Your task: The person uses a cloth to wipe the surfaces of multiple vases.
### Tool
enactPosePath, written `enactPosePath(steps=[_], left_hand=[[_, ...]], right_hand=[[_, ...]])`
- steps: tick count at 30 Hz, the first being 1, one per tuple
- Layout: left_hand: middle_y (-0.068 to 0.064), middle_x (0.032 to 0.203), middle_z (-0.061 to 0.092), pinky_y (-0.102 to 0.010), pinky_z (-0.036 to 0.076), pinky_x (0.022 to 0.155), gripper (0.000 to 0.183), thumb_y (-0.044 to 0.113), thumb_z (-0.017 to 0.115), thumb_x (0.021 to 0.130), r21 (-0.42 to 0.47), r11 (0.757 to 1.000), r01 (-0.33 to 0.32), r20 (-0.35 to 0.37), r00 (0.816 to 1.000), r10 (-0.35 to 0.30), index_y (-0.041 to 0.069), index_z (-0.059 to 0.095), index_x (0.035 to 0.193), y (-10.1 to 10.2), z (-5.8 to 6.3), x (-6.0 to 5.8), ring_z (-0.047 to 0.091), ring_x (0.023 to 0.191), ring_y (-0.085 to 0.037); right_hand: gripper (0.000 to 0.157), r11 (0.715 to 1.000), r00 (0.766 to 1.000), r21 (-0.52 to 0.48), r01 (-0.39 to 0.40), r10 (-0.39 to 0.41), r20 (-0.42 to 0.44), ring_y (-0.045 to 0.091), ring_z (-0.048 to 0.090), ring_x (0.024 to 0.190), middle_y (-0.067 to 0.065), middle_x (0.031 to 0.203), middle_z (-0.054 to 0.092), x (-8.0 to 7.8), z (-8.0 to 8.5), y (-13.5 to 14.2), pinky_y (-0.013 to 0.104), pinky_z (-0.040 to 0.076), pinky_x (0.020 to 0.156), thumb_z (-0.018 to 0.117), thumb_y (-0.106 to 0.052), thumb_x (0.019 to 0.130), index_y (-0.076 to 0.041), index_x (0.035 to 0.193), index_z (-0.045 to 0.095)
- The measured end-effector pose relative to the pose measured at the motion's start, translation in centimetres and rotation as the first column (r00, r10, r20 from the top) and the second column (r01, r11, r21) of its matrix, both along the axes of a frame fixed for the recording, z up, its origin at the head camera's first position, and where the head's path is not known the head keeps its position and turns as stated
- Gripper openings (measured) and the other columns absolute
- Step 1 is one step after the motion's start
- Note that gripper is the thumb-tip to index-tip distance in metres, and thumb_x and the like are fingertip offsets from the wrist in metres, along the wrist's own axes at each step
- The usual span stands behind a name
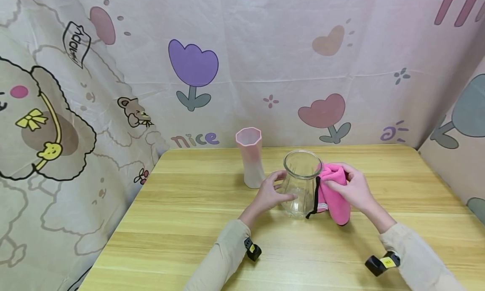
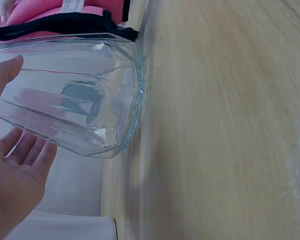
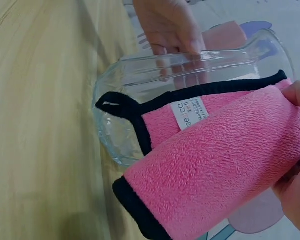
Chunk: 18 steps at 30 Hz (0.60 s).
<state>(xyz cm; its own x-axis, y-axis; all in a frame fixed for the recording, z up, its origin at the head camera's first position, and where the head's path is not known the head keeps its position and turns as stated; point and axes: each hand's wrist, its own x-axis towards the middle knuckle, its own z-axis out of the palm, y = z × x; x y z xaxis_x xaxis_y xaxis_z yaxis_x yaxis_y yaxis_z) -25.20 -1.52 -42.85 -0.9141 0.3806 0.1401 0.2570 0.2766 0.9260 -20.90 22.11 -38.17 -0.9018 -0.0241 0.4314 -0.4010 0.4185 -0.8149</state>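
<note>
A clear glass vase [image 1: 297,202] with ribbed sides and a round flared rim stands upright on the table. My left hand [image 1: 270,194] holds it from the left, the thumb across its near side and the fingers round the far side. My right hand [image 1: 356,188] grips a folded pink cloth [image 1: 337,200] at its upper part, close against the vase's right side. Black edging, a hanging loop and a white label [image 3: 189,112] show on the cloth. Part of the right hand's fingers is hidden behind the cloth.
A taller pink-and-white vase [image 1: 251,166] with an angular rim stands just behind and left of my left hand. The wooden table [image 1: 189,223] meets a printed fabric backdrop [image 1: 250,51] at its back edge. A black camera band is on each wrist.
</note>
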Motion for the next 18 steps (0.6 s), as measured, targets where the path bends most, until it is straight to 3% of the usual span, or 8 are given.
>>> enactPosePath(steps=[7,11,15,18], left_hand=[[-0.003,0.131,0.046,-0.021,0.04,0.097,0.079,0.024,0.08,0.068,-0.027,1.0,0.012,-0.016,1.0,-0.012,0.01,0.039,0.135,0.1,0.0,0.1,0.043,0.12,-0.015],[-0.007,0.134,0.043,-0.025,0.04,0.098,0.078,0.024,0.077,0.072,-0.083,0.996,0.014,-0.066,0.998,-0.02,0.006,0.036,0.136,0.3,0.4,0.6,0.041,0.122,-0.018],[-0.007,0.138,0.038,-0.036,0.04,0.1,0.086,0.033,0.076,0.07,-0.192,0.977,-0.092,-0.142,0.988,0.065,0.008,0.031,0.139,1.0,0.9,1.5,0.039,0.123,-0.021],[-0.005,0.138,0.037,-0.04,0.038,0.1,0.096,0.044,0.078,0.063,-0.248,0.941,-0.231,-0.216,0.96,0.179,0.011,0.03,0.139,2.0,1.0,2.2,0.038,0.124,-0.021]], right_hand=[[0.041,1.0,1.0,-0.013,0.022,-0.022,-0.004,-0.005,0.054,0.077,-0.031,0.094,0.054,0.2,0.2,0.5,0.011,0.049,0.059,0.07,0.001,0.075,0.007,0.113,0.055],[0.042,0.999,0.999,-0.01,0.039,-0.039,0.001,-0.005,0.054,0.074,-0.031,0.093,0.055,0.2,0.0,0.9,0.012,0.049,0.057,0.07,0.001,0.075,0.008,0.113,0.055],[0.04,0.998,0.998,-0.02,0.056,-0.056,-0.011,-0.005,0.055,0.071,-0.031,0.09,0.056,0.2,-0.3,1.3,0.011,0.048,0.055,0.07,0.003,0.073,0.007,0.111,0.057],[0.04,0.998,0.998,-0.03,0.06,-0.061,-0.023,-0.006,0.056,0.072,-0.031,0.09,0.056,0.2,-0.4,1.5,0.011,0.048,0.055,0.07,0.004,0.073,0.006,0.11,0.058]])
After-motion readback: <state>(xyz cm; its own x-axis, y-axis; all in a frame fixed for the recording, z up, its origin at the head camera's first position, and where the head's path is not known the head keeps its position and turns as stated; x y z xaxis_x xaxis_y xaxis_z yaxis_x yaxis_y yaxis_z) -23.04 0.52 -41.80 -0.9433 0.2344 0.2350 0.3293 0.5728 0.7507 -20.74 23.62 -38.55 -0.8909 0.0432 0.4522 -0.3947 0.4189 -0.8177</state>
